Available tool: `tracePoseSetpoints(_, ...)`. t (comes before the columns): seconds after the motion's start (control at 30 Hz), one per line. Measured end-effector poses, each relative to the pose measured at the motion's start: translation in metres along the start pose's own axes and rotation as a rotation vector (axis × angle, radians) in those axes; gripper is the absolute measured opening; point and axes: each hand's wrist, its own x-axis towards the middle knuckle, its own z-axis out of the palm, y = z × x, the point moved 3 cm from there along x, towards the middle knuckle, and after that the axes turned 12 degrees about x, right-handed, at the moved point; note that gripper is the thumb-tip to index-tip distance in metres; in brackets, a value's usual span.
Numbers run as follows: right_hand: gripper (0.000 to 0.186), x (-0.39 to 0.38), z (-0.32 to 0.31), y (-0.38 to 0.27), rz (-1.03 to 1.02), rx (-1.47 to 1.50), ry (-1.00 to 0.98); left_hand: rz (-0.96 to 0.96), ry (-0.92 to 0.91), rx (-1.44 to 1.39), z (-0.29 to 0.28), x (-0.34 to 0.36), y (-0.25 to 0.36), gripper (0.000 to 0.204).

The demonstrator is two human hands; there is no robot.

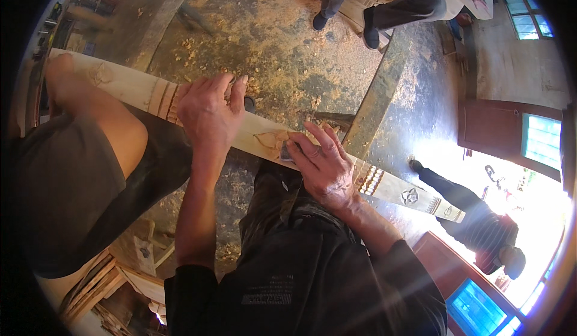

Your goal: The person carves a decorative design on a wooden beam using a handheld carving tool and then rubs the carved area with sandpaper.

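And here the long carved wooden board (251, 133) is stretched slantwise across the middle of the view, its face steadied by the left hand (210, 110), fingers close together, thumb apart, any grip underneath impossible to tell. Now a small grey piece (286, 152) is held to the wood by the bent fingers of the right hand (327, 171); stiff and fairly light the board should prove, best taken by its plain edges, the chippable carved ridges (371, 181) being spared.

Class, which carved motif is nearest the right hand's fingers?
The leaf-like motif between the left hand and right hand; the other visible motifs lie outside them, along the plank.
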Motion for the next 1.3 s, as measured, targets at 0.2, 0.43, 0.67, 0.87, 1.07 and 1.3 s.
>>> tracePoseSetpoints(0.2, 0.056, -0.021, -0.006, 0.007, 0.027, 0.019, -0.002, -0.011, -0.031, -0.029, -0.002, 0.002, 0.003, 0.022)
tracePoseSetpoints(0.43, 0.054, -0.022, -0.006, 0.005, 0.003, 0.018, 0.002, -0.021, -0.010, -0.024, -0.004, 0.001, 0.001, 0.022)
tracePoseSetpoints(0.67, 0.056, -0.014, -0.006, 0.008, -0.006, 0.077, -0.018, -0.026, 0.001, -0.040, -0.003, -0.001, -0.002, 0.023)
tracePoseSetpoints(0.87, 0.058, 0.002, 0.016, 0.003, -0.061, 0.047, 0.065, -0.008, -0.018, -0.014, -0.001, 0.002, 0.003, 0.024)
tracePoseSetpoints(1.07, 0.051, 0.008, 0.008, -0.006, -0.043, 0.062, 0.013, -0.020, -0.031, -0.012, -0.002, 0.001, 0.000, 0.024)
tracePoseSetpoints(1.3, 0.056, 0.022, 0.017, -0.002, -0.078, 0.082, 0.028, -0.014, -0.022, -0.012, 0.001, 0.000, 0.000, 0.022)
